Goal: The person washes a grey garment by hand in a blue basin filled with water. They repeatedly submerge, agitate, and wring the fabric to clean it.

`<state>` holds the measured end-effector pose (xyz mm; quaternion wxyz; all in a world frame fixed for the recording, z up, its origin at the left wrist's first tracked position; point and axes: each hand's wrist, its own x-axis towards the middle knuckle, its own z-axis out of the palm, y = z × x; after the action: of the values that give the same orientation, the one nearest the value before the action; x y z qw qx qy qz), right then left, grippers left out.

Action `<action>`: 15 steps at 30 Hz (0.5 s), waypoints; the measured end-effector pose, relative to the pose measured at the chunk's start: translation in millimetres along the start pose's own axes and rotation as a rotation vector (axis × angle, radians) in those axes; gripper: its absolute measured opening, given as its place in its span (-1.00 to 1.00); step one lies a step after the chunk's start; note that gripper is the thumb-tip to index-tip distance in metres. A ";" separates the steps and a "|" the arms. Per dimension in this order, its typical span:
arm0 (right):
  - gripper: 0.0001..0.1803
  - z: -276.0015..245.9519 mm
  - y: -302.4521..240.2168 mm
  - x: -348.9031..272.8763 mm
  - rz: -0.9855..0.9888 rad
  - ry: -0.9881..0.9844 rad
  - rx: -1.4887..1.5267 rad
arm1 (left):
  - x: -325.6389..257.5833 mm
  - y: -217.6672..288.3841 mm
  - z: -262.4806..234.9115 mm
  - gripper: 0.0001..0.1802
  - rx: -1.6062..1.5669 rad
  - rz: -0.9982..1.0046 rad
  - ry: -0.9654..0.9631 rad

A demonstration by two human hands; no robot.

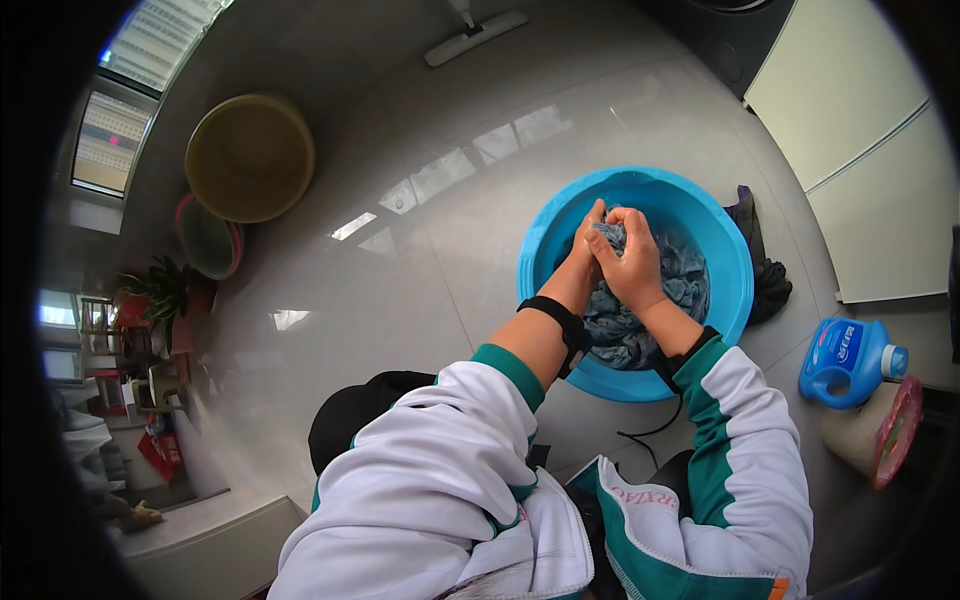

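Note:
A round blue basin stands on the floor before me, with wet grey-blue cloth bunched inside it. Over the basin, both my hands are pressed together around a wad of this cloth. The fingers of my right hand curl over the wad. My left hand holds it from the other side, its fingers partly hidden behind the cloth and the right hand. A black band circles my left wrist. White and green sleeves are pushed up both forearms.
Right of the basin are dark cloth, a blue detergent bottle and a bin with a pink rim. White cabinets stand far right. At the left are a tan basin, potted plants and a mop head farther off.

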<state>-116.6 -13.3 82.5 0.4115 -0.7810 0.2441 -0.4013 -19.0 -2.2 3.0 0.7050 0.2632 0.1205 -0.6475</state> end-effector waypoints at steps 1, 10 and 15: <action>-0.75 2.1 6.9 0.8 0.009 -0.020 -0.051 | -0.2 -5.8 1.9 -0.58 -0.027 0.034 0.069; -0.70 -29.9 122.3 11.3 0.358 -0.097 -0.636 | -7.5 -7.7 16.4 -0.44 0.600 0.202 0.362; -0.47 -22.3 141.5 -12.5 0.170 -0.693 -0.609 | -14.1 -0.5 9.1 -0.10 0.825 0.176 0.561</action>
<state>-149.2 -91.1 -33.9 0.2524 -0.9315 0.2619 0.0082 -22.8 5.0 17.6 0.5345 0.6928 0.0168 -0.4838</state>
